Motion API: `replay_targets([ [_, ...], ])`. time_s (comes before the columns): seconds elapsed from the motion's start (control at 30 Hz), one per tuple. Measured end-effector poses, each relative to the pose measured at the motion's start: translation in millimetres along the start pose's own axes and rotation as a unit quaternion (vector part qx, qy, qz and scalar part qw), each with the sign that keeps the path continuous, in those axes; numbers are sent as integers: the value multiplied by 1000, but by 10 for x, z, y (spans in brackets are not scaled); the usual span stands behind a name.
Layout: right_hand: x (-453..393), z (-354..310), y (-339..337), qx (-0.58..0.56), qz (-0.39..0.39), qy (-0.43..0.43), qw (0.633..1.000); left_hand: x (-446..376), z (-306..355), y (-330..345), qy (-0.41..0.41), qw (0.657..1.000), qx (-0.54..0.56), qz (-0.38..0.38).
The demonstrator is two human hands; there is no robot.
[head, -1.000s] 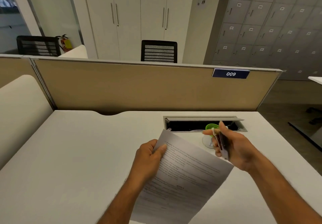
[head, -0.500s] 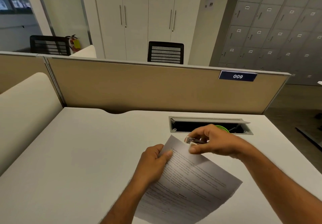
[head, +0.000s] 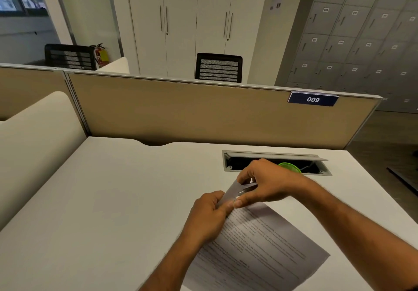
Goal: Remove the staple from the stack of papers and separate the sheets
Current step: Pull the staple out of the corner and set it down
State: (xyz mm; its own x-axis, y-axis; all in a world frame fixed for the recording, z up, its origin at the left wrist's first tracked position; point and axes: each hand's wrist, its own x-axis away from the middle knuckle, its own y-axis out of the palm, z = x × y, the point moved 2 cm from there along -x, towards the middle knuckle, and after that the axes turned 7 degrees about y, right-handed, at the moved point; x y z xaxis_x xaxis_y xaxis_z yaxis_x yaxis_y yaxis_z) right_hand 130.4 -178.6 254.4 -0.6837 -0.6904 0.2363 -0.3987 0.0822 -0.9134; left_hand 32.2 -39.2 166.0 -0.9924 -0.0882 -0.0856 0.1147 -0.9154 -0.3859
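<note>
A stack of printed papers (head: 260, 245) lies slanted on the white desk (head: 101, 211), its top corner lifted and curled up. My left hand (head: 210, 213) pinches that corner from the left. My right hand (head: 264, 183) grips a small metal staple remover (head: 245, 189) whose jaws sit on the raised corner, right against my left fingertips. The staple itself is hidden between fingers and tool.
An open cable tray (head: 276, 162) is set into the desk behind my hands, with a green round object (head: 290, 168) in front of it, partly hidden by my right hand. A beige partition (head: 203, 114) with a "009" label (head: 313, 99) closes off the back.
My right hand has swung from the right of the sheet over to its top corner and brought the staple remover onto it. The corner now curls upward between both hands.
</note>
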Motion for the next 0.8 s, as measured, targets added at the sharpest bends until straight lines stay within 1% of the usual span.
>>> replay_targets([
  [0.17, 0, -70, -32, -4, -7, -42, 999, -1, 14, 33, -3, 1000, -8, -17],
  [0.43, -28, -89, -41, -6, -35, -57, 998, -35, -10, 54, 4, 999, -26, -20],
  [0.8, -55, -76, -38, -21, -17, -69, 997, -60, 6, 47, 16, 999, -24, -18],
])
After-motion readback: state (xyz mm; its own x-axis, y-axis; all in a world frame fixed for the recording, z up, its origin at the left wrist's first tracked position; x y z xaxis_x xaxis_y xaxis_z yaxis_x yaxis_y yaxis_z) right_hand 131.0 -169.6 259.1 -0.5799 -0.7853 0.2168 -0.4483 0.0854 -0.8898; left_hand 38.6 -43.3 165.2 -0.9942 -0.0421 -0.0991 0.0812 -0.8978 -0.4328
